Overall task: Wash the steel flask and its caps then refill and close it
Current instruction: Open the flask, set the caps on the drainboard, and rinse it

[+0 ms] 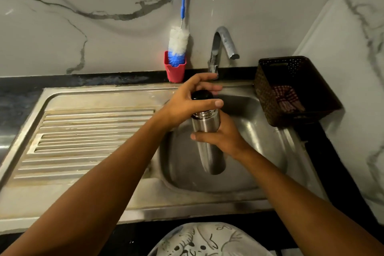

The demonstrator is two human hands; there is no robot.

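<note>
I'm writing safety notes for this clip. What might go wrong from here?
1. The right hand alone grips the flask by its middle over the sink; if wet, it may slip and drop.
2. The left hand grips the cap; once loose, it may fall into the sink.
3. The tap stands close behind the left hand, which may knock it.

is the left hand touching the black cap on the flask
Touching. The head view shows the left hand wrapped round the black cap on the steel flask, thumb in front, fingers behind, no gap.
</note>
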